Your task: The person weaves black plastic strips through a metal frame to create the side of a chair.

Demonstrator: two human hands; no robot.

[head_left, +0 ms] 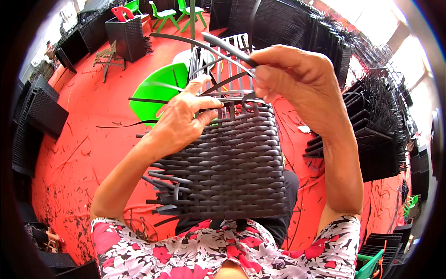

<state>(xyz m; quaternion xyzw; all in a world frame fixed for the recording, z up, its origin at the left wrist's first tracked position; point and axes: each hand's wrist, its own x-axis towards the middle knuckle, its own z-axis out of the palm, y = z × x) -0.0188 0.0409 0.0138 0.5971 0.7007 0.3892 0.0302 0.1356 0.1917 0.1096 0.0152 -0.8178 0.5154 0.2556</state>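
Note:
A black woven panel (232, 158) of flat plastic strips lies against my lap, tilted away from me, its loose strip ends jutting out at the left side. My left hand (181, 118) is at the panel's upper left edge, fingers stretched and apart, touching the weave and strips there. Raised above the upper right corner, my right hand (299, 76) pinches a black flat strip (225, 46) between thumb and fingers. Several loose strips cross between the hands, and the bare frame bars (232, 79) show beyond the woven part. My right palm is partly turned from view.
A bright green chair seat (155, 90) stands just beyond my left hand. Strip scraps litter the red floor (65, 186). Stacks of black woven panels (371, 125) stand to the right, others (42, 109) to the left. Small green chairs (162, 14) are at the back.

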